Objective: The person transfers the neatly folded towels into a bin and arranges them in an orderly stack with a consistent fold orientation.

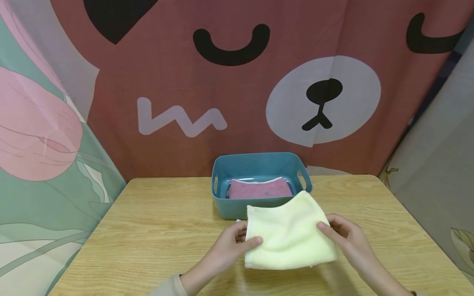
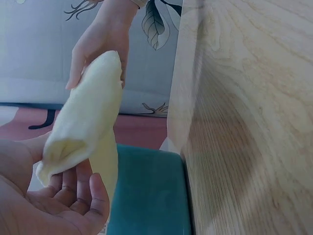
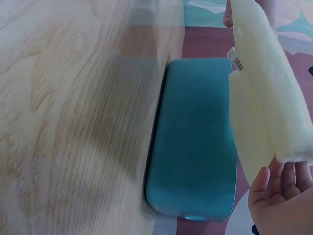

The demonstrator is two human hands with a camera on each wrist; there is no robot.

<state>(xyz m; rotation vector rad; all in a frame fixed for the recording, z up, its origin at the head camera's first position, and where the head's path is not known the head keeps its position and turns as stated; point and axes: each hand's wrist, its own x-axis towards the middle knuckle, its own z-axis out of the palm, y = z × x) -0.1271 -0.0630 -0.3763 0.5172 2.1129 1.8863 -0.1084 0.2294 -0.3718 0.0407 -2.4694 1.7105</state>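
A folded pale yellow towel (image 1: pixel 286 238) is held up over the table, in front of the teal basket. My left hand (image 1: pixel 237 242) pinches its left edge, thumb on the near face and fingers behind. At the right edge my right hand (image 1: pixel 348 238) grips it the same way. In the left wrist view the towel (image 2: pixel 90 107) appears edge-on, its folded layers between thumb and fingers. A small white label (image 3: pixel 234 58) sticks out from the towel's edge in the right wrist view. Inside the basket (image 1: pixel 237 207) lies a folded pink cloth (image 1: pixel 261 189).
The basket stands at the back of the wooden table (image 1: pixel 159 230), close to a curtain (image 1: pixel 177 156) with a bear print. More printed cloth (image 1: pixel 55 205) hangs along the left side, and a pale curtain (image 1: pixel 437 176) along the right.
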